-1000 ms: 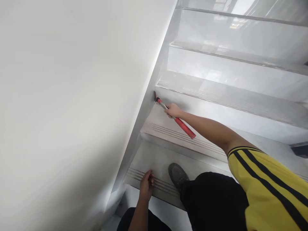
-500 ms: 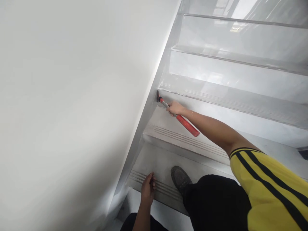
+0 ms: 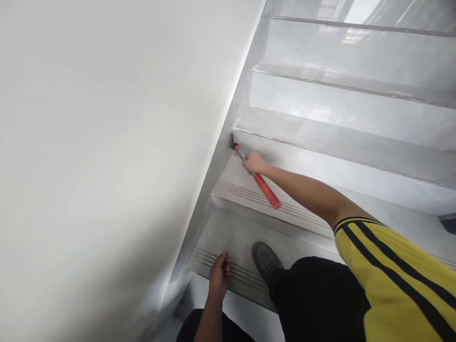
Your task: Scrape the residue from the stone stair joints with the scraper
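Observation:
My right hand (image 3: 254,163) is wrapped around the grey shaft of a scraper with a red grip (image 3: 267,191). The scraper's dark, narrow head (image 3: 232,141) meets the corner where a stair riser joins the grey skirting (image 3: 223,140) along the wall. The red grip sticks out behind the hand, down and to the right, over a grooved tread (image 3: 245,192). Lower down, my left hand (image 3: 220,273) hangs above another tread with its fingers curled together. Whether anything is between those fingers is hidden.
A plain white wall (image 3: 107,142) fills the left side. Glossy pale stairs (image 3: 338,88) climb toward the top right. My dark shoe (image 3: 266,259) rests on a lower grooved tread. A dark object (image 3: 449,223) is partly visible at the right edge.
The scraper's red grip has swung down and left, while its head stays in the corner by the skirting. My right hand has shifted slightly left. The left hand is almost unchanged.

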The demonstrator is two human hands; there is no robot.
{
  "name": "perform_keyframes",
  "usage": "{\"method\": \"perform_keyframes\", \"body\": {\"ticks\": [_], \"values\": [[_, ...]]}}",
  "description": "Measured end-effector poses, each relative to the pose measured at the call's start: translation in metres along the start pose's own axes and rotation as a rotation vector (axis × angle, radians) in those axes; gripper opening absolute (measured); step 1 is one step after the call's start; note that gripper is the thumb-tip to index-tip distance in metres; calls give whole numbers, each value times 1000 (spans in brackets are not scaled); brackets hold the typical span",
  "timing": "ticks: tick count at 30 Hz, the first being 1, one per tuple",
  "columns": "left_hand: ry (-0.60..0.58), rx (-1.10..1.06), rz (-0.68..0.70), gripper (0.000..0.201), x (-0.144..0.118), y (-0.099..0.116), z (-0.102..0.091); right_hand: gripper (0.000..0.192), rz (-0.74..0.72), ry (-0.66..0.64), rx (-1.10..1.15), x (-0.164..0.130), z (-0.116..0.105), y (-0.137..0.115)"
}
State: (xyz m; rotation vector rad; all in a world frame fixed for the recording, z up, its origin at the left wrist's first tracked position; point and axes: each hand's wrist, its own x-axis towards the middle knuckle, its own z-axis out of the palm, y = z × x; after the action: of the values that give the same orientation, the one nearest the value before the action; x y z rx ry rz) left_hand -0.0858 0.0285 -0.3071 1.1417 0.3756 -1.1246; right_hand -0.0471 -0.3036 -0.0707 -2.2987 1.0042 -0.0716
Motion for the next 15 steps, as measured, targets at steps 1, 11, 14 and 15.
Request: {"method": "perform_keyframes", "body": {"ticks": [1,11,14,15], "values": [[5,-2,2,43,0,0,-1,7,-9,-11,-46,-12,13,-2],[17,-9,2,41,3,0,3,8,-81,-91,48,-59,47,9],[22,-13,4,42,1,1,0,3,-45,-119,109,-44,27,4],[22,-15,4,42,0,1,-1,3,-42,-161,127,-43,22,2]]}}
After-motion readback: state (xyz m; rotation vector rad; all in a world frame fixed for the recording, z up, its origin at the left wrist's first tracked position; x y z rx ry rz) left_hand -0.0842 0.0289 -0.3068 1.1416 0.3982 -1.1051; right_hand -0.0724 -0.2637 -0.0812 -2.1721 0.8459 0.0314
